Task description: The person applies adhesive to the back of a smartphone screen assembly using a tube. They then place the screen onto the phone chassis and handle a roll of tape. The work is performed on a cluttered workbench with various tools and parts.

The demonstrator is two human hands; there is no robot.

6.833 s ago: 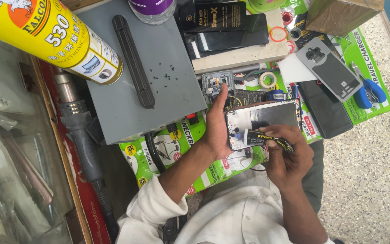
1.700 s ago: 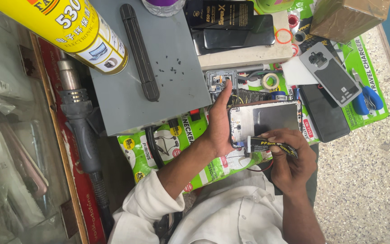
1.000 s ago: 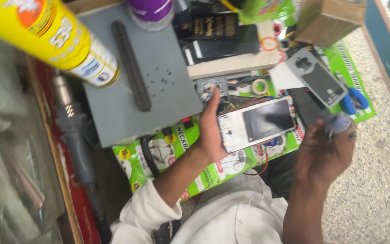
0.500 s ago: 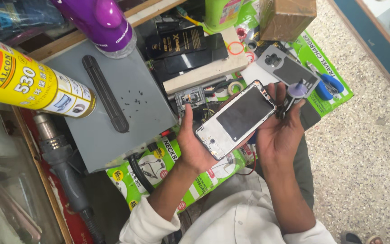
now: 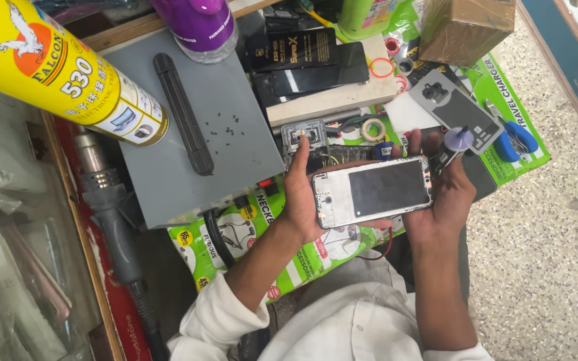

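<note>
Holding the opened phone (image 5: 372, 192) above the cluttered worktop (image 5: 523, 144), we had it lying flat between both hands, its bare frame and dark inner panel facing up. Our left hand (image 5: 300, 200) cradled the phone's near end from beneath, fingers (image 5: 302, 148) curled up along its edge and grasping it. Our right hand (image 5: 446, 194) closed on the far end, and it also pinched a small tube with a purple cap (image 5: 457, 142) against the corner; we could not tell how firmly.

To do this step well, we judged that the phone wanted support at both short ends, as it had, with no fingertip pressing the dark panel. The tube's tip looked close to the frame's corner, so a slow, steady tilt would keep anything from running onto the panel.

Beside our left hand sat a grey box with a black handle (image 5: 199, 127), with loose black screws (image 5: 225, 127) on it and a yellow spray can (image 5: 61, 70) near it.
</note>
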